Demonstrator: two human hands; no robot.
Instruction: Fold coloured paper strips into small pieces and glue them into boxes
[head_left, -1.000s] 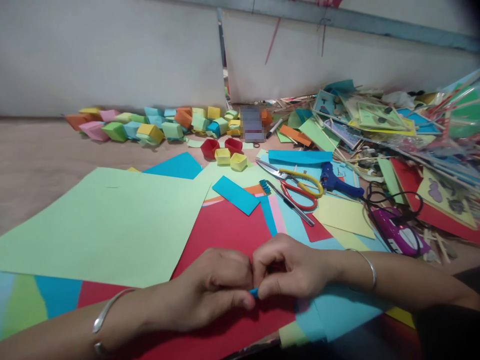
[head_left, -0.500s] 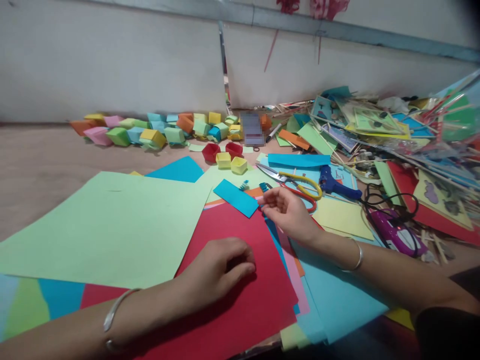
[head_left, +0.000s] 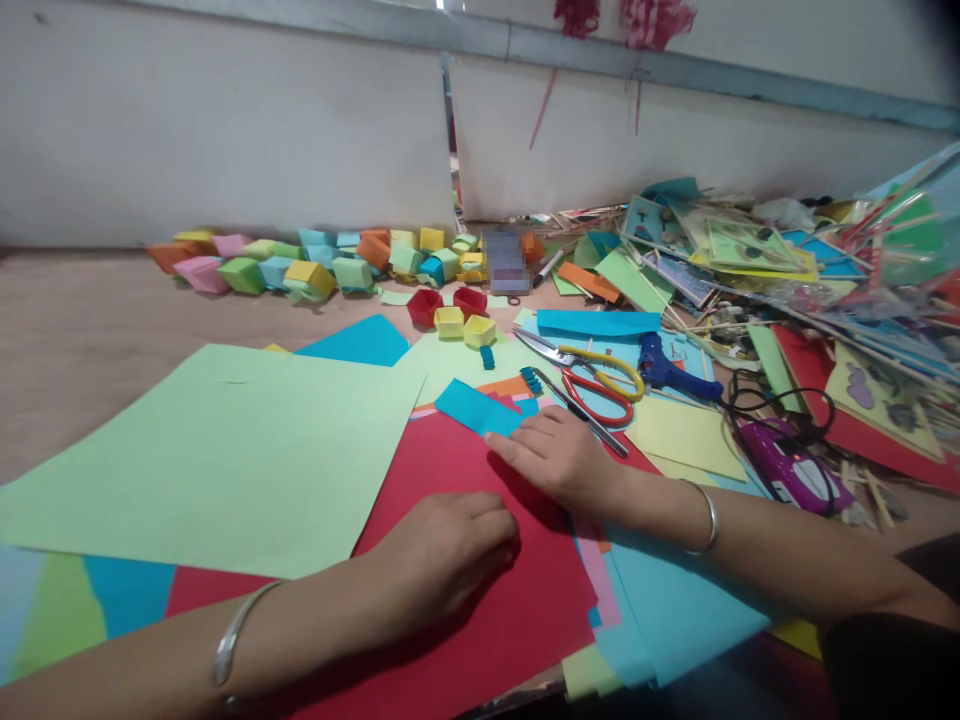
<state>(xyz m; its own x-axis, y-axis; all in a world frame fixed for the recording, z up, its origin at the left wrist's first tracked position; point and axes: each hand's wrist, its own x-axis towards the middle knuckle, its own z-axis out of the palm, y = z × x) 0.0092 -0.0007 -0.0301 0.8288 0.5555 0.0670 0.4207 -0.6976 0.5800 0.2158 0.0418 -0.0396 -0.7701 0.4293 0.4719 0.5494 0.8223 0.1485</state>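
Note:
A stretched index finger of my right hand (head_left: 566,460) lies along the near edge of a blue paper strip (head_left: 474,407), with the other fingers over the strip's right end. Beneath is a large red paper sheet (head_left: 465,620). My left hand (head_left: 450,550) rests palm down on this red sheet, its fingers curled with nothing visible in them. Just beyond my right hand lie a dark pen (head_left: 589,415) and a small pleated blue paper piece (head_left: 531,380). Another small blue folded piece (head_left: 487,357) sits past the strip.
Scissors (head_left: 600,395) with red and yellow handles lie right of centre, beside a blue glue gun (head_left: 675,370). A light green sheet (head_left: 225,460) covers the left. Colourful paper boxes (head_left: 311,280) line the back; a craft pile (head_left: 750,250) fills the right.
My right hand has turned palm down and moved nearer, over the strip's end, uncovering the pen. The strip has shifted slightly right and nearer. My left hand has shifted slightly nearer.

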